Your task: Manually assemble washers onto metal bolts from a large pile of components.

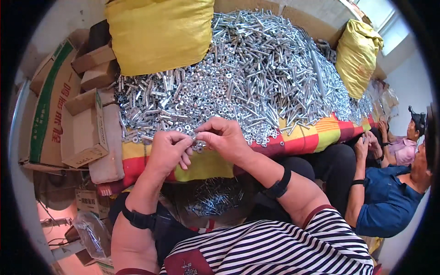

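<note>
My left hand (170, 149) and my right hand (223, 137) meet at the near edge of a heap of metal fasteners. Thumb and forefinger of each are pinched on one small silvery metal piece (194, 136) between them. Its exact kind is mostly hidden by the fingertips. Just beyond the hands lie loose nuts (198, 98), with metal sleeves (153, 94) to their left. Long bolts (275, 64) are piled at the far right, and flat washers (260, 137) lie beside my right hand.
A checkered cloth (300, 140) covers the work surface. A yellow sack (158, 36) lies at the back, another yellow sack (359, 57) at the far right. Cardboard boxes (85, 130) stand left. More bolts (215, 197) lie below the edge. Two people sit on the right.
</note>
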Motion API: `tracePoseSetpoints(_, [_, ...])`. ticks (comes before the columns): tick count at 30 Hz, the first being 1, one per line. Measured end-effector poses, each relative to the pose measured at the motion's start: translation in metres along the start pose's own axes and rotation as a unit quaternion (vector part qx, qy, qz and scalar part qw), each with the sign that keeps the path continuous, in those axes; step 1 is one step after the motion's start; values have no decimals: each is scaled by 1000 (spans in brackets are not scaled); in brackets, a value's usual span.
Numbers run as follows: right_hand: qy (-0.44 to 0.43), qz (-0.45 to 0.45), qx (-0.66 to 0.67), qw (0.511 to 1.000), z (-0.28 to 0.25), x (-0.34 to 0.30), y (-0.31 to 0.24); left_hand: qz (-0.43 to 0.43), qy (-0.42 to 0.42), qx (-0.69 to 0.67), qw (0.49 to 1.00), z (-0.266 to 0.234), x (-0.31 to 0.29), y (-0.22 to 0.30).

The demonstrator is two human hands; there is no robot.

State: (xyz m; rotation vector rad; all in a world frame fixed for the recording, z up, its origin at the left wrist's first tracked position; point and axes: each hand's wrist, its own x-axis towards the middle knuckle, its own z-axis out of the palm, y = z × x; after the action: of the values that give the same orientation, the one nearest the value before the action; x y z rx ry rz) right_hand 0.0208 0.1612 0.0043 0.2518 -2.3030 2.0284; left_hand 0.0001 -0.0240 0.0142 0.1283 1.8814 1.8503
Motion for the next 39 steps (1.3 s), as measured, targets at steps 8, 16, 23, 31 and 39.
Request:
tracePoseSetpoints(8, [6,-39,-160,986,-4,5,0,46,22,26,998,15,-8,0])
tracePoseSetpoints(16, [28,-28,227,973,9,-1,1,46,-17,11,999,40,-12,-16])
tracePoseSetpoints(23, [69,-139,-101,983,-10,-29,-43,23,-12,74,997,-8,-11,5])
tracePoseSetpoints(31, [30,35,-579,814,-101,-31,-22,29,265,481,835,-67,-28,-13])
tracePoseSetpoints(39, [34,-38,-567,822,-81,-1,-3,105,303,424,847,-33,16,-18])
